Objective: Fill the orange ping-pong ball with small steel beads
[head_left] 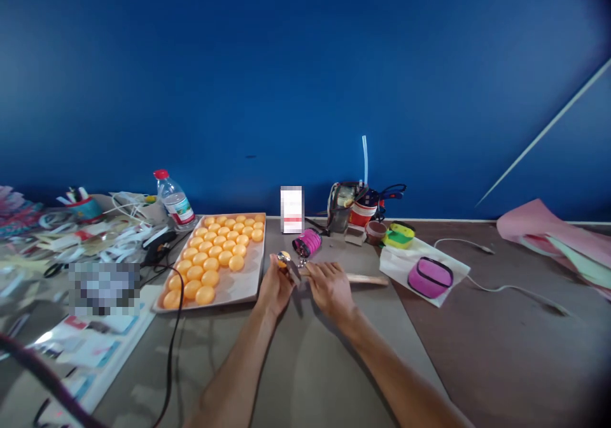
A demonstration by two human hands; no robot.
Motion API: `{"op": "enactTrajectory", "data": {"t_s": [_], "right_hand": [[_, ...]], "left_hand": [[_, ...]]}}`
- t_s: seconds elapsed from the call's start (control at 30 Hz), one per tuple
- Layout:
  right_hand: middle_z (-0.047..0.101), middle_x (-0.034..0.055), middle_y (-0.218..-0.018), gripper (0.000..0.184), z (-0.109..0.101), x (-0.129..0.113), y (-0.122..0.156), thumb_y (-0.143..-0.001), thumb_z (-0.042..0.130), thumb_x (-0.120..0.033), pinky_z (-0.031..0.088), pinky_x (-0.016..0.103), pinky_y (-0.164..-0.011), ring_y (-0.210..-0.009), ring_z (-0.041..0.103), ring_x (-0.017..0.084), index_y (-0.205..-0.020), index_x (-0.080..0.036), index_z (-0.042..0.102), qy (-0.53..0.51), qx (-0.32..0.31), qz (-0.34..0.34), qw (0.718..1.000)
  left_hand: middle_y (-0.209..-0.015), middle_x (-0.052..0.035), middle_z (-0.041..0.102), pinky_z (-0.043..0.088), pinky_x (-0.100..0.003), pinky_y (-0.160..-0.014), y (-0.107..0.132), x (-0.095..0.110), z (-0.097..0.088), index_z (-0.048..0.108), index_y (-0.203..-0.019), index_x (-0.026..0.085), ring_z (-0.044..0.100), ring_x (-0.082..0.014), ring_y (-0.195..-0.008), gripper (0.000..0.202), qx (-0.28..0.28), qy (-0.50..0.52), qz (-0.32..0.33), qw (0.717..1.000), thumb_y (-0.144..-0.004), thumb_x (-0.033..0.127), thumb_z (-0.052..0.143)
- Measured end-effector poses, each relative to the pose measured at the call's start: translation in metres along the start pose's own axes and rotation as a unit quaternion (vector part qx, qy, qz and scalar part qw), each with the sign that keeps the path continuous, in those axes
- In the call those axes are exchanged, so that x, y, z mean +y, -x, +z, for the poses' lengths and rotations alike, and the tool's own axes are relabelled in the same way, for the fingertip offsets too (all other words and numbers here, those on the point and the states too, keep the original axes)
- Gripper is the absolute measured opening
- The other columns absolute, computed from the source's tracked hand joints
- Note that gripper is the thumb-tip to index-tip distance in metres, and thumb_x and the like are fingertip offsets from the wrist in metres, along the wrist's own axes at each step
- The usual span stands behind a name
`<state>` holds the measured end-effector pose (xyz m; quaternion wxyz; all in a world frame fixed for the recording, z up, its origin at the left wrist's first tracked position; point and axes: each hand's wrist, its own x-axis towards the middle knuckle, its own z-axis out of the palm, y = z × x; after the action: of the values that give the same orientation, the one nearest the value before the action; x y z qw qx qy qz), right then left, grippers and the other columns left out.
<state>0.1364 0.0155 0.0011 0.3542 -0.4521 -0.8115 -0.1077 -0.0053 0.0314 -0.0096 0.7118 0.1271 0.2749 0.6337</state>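
Observation:
My left hand (277, 286) is closed around a small round piece (283, 257) that looks orange with a shiny part; the fingers hide much of it. My right hand (331, 288) grips what looks like a hammer (368, 279) close to its head. Its wooden handle sticks out to the right, and the dark metal end sits between my hands, close to the left fingers. Whether it touches the round piece I cannot tell. Just beyond the hands lies a pink and black mesh pouch (308, 242). Left of them is a shallow tray (248, 281) with many orange balls (210, 262).
A water bottle (175, 202) stands behind the tray. A red cup (363, 214) with tools is at the back. At right lie a yellow-green pouch (400, 235), a pink pouch (430, 278) on white paper and a white cable (520, 289). Clutter and a black cable (172, 345) fill the left.

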Motion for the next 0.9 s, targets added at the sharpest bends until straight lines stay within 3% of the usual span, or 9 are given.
{"op": "enactTrajectory", "data": {"t_s": [0.1,0.27,0.5,0.63,0.83,0.9], "right_hand": [[0.062,0.005,-0.074,0.019,-0.0016,-0.0013,-0.0003,-0.089,0.045,-0.017,0.034,0.03,-0.07,-0.073,0.055,0.018,-0.102,-0.016,0.058,-0.008,0.046,0.01,0.999],[0.062,0.0044,-0.073,0.015,0.0001,-0.0018,0.0008,-0.087,0.047,-0.017,0.034,0.029,-0.066,-0.069,0.054,0.018,-0.096,-0.017,0.06,-0.006,0.008,-0.02,1.0],[0.063,0.0045,-0.073,0.016,-0.0036,-0.0036,0.0,-0.088,0.044,-0.015,0.036,0.03,-0.069,-0.071,0.055,0.017,-0.096,-0.016,0.058,-0.031,0.069,-0.029,0.997],[0.063,0.0052,-0.073,0.019,-0.0064,-0.0006,-0.0001,-0.088,0.041,-0.013,0.036,0.031,-0.07,-0.071,0.055,0.018,-0.099,-0.015,0.057,-0.025,0.09,-0.031,0.995],[0.063,0.0047,-0.074,0.015,0.0013,0.0011,0.0015,-0.087,0.046,-0.015,0.034,0.03,-0.067,-0.071,0.054,0.018,-0.094,-0.016,0.059,-0.013,0.005,-0.009,1.0],[0.062,0.0047,-0.074,0.016,0.0022,0.0011,0.002,-0.087,0.045,-0.015,0.034,0.03,-0.068,-0.071,0.054,0.018,-0.096,-0.016,0.058,-0.024,0.017,-0.018,0.999]], "left_hand": [[-0.069,-0.0015,0.063,0.047,-0.025,-0.062,0.0004,-0.0006,0.0007,0.06,-0.078,0.015,0.058,-0.0116,-0.059,0.031,-0.014,-0.008,0.001,1.0,-0.08,0.046,0.058],[-0.069,-0.0021,0.064,0.047,-0.025,-0.063,0.0015,0.0011,0.0015,0.06,-0.077,0.014,0.059,-0.0124,-0.062,0.03,-0.016,-0.015,-0.025,0.999,-0.081,0.044,0.058],[-0.07,-0.0033,0.064,0.048,-0.027,-0.068,0.0033,0.0015,0.0035,0.06,-0.075,0.013,0.06,-0.0131,-0.063,0.031,-0.014,0.006,-0.035,0.999,-0.084,0.042,0.055],[-0.067,-0.0005,0.062,0.047,-0.026,-0.065,0.003,0.0018,0.0041,0.061,-0.083,0.016,0.057,-0.0113,-0.058,0.025,-0.017,0.025,-0.005,1.0,-0.083,0.04,0.057],[-0.067,-0.0004,0.062,0.045,-0.024,-0.058,0.0045,0.0017,0.0031,0.059,-0.089,0.016,0.058,-0.0127,-0.058,0.029,-0.037,0.008,-0.015,0.999,-0.08,0.044,0.059],[-0.067,-0.0006,0.062,0.046,-0.024,-0.059,0.0057,0.0025,0.0041,0.059,-0.088,0.016,0.058,-0.013,-0.059,0.029,-0.03,0.017,-0.014,0.999,-0.081,0.043,0.058]]}}
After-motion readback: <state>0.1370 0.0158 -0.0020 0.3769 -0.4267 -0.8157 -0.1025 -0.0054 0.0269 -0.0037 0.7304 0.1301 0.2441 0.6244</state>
